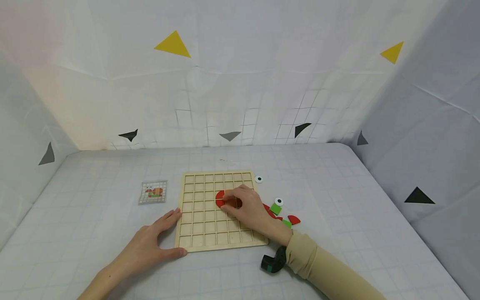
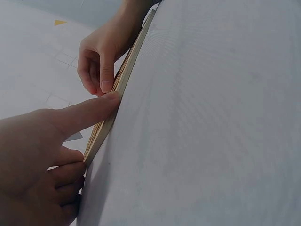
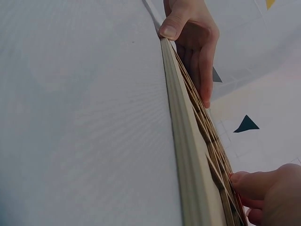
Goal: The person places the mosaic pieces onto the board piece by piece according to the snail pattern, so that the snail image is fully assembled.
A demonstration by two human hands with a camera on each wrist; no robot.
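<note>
A square wooden grid board (image 1: 198, 228) lies flat on the table. My left hand (image 1: 144, 250) steadies its left side, thumb on the near left corner, fingers along the left edge. Over the middle of the board, my right hand (image 1: 249, 208) pinches at a red quarter-circle piece (image 1: 219, 203) with thumb and index finger. Another red piece (image 1: 220, 194) sits in the cell just above it. Orange and darker red show beneath the right hand, partly hidden. In the left wrist view, the right fingertips (image 2: 106, 86) are close down on the board.
Left of the board lies a small pattern card (image 1: 153, 192). To its right are two white eye discs (image 1: 278, 201), green pieces (image 1: 276, 208) and red pieces (image 1: 294, 219), some partly behind the right wrist. A black device (image 1: 274, 262) is at the right wrist, near the board's front corner.
</note>
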